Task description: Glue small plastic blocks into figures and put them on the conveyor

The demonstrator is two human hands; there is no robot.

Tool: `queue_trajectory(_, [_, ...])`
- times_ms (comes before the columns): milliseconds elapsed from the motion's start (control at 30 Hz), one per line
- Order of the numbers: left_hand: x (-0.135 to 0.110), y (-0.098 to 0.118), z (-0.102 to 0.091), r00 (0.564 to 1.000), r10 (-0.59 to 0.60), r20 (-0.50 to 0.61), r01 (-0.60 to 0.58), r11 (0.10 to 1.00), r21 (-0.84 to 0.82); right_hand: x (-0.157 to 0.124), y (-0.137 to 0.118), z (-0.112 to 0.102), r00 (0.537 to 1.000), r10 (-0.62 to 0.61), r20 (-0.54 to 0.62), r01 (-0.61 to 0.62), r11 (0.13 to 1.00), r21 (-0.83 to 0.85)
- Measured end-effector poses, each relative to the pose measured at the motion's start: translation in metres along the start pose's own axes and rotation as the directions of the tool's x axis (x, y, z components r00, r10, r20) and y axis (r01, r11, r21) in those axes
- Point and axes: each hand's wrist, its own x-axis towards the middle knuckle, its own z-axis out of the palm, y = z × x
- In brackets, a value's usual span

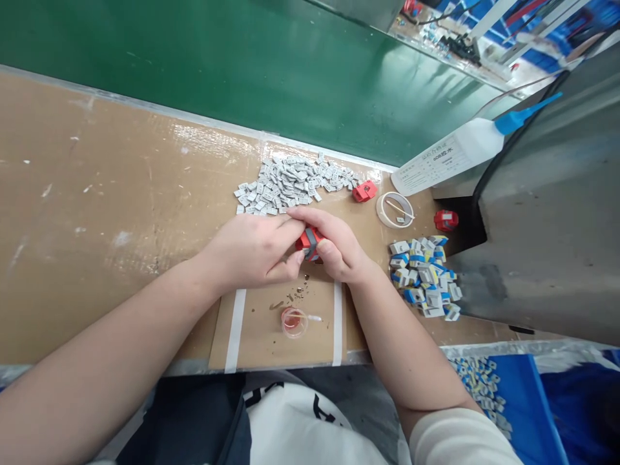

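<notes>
A: Red bobbin [310,243] with a grey core piece across it — that's what sits between both hands, just above the cardboard-covered counter [121,213], near its middle.

B: How does each grip stand?

A: The left hand [252,250] comes in from the left, thumb and forefinger pressed together on the bobbin's left side. The right hand [339,248] wraps it from the right, fingers curled over the top, thumb pinching the near face. Both are closed on that one piece.

B: What lies just around it?

A: Just below the hands, a few small dark crumbs on the cardboard, and nearer the counter's edge a small clear cup [294,321] with a reddish tint, between two white tape strips. Behind the hands, touching distance from the fingertips, a heap of grey ferrite cores [290,184].

B: And farther out?

A: Right of that heap lies a second red bobbin [364,190], then a roll of tape [394,210] with a stick across it, and a third red bobbin [445,220] by the metal housing. A pile of blue, white and yellow parts [426,276] lies right of the right wrist. A white glue bottle [455,155] with a blue nozzle leans at the back right, before the green conveyor belt [242,64].
</notes>
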Motion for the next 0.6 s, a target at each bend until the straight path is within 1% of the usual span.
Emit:
queue_trajectory(167, [-0.0001,0.0022,-0.003,0.996,0.057,-0.061,-0.053,0.997,0.06,0.0023,-0.0012,0.0003,0.998,-0.054,-0.013,0.053,0.998,-0.039])
queue_trajectory(233, [0.0004,0.0027,-0.0047,0.993,0.084,-0.079,-0.08,0.995,0.055,0.0028,-0.0024,-0.0001,0.997,-0.073,-0.025,0.071,0.995,-0.069])
queue_trajectory(333, [0.0012,0.0028,-0.0064,0.99,0.111,-0.085,-0.113,0.993,-0.02,0.0031,-0.0048,-0.0017,0.995,-0.093,-0.039,0.087,0.989,-0.121])
queue_trajectory(467, [0.0023,0.0033,-0.0051,0.989,0.115,-0.093,-0.128,0.982,-0.138,0.0034,-0.007,-0.0045,0.994,-0.104,-0.038,0.096,0.981,-0.17])
queue_trajectory(533, [0.0027,0.0045,-0.0039,0.987,0.117,-0.113,-0.133,0.98,-0.146,0.0037,-0.0069,-0.0047,0.994,-0.106,-0.037,0.099,0.981,-0.168])
queue_trajectory(600, [0.0026,0.0058,-0.0032,0.985,0.105,-0.139,-0.122,0.986,-0.115,0.0037,-0.0061,-0.0033,0.995,-0.088,-0.042,0.083,0.99,-0.116])
